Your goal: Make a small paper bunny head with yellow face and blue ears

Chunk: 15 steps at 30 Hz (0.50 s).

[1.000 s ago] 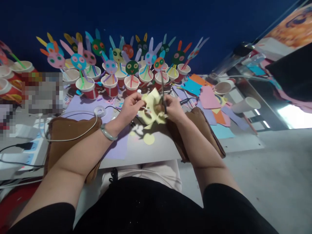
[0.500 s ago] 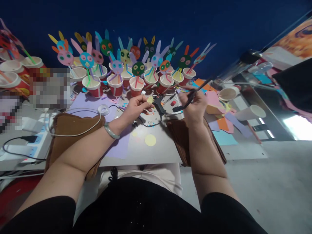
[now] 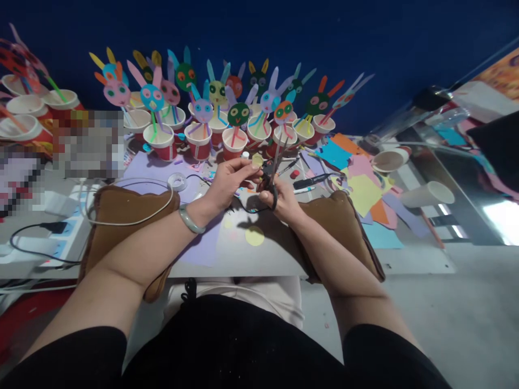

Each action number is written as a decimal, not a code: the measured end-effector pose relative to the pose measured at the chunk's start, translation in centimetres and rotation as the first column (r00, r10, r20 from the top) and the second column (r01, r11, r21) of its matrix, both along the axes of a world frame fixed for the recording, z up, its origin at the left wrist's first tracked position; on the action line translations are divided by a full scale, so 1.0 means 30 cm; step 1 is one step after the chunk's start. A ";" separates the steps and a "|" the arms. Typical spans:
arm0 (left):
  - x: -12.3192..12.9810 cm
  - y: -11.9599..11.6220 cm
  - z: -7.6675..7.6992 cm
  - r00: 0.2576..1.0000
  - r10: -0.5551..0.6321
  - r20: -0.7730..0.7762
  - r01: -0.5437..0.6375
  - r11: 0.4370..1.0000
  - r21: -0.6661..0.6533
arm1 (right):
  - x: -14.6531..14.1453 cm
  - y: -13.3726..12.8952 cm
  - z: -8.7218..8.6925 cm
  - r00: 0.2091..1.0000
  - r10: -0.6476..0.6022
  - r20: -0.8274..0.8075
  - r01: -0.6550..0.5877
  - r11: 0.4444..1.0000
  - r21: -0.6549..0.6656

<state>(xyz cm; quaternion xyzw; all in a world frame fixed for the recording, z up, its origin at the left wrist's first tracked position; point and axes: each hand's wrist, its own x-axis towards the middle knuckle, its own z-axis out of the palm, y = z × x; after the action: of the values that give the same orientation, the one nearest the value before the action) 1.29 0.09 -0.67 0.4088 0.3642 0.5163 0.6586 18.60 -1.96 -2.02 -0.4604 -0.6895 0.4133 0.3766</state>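
My right hand (image 3: 284,201) is closed round the handles of a pair of scissors (image 3: 278,161), whose blades point up and away with a slight gap between them. My left hand (image 3: 230,182) pinches thumb and finger together at a small yellow paper circle (image 3: 257,160), just left of the blades. A black glue gun (image 3: 267,169) lies behind my fingers, partly covered by them and the scissors. On the table below, a larger yellow paper circle (image 3: 254,235) lies flat near tiny paper scraps.
Several paper cups (image 3: 198,145) with straw-and-paper rabbits stand along the back. Coloured paper sheets (image 3: 365,189) and a tipped white cup (image 3: 432,194) lie right. Brown pads (image 3: 130,208) rest under both forearms. A power strip (image 3: 67,235), tape roll (image 3: 177,181) and black pen-like tool (image 3: 312,180) also lie here.
My right hand has brought the scissors leftward and turned their blades upward, close to my left hand. My left hand keeps its pinch. The view has shifted slightly.
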 end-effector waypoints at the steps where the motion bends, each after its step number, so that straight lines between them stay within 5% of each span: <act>1: 0.001 -0.002 0.003 1.000 0.008 0.011 -0.008 1.000 -0.006 | -0.001 0.001 -0.005 1.000 0.022 0.020 -0.022 1.000 -0.018; 15: -0.002 -0.010 0.012 1.000 -0.001 -0.021 0.001 0.999 0.040 | -0.003 0.011 -0.037 0.996 0.057 0.075 -0.052 0.996 -0.067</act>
<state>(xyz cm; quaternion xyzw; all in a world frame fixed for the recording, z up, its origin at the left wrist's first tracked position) 1.22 -0.19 -0.30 0.4275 0.3606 0.5187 0.6467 18.52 -1.63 -3.13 -0.4687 -0.7021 0.4276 0.3233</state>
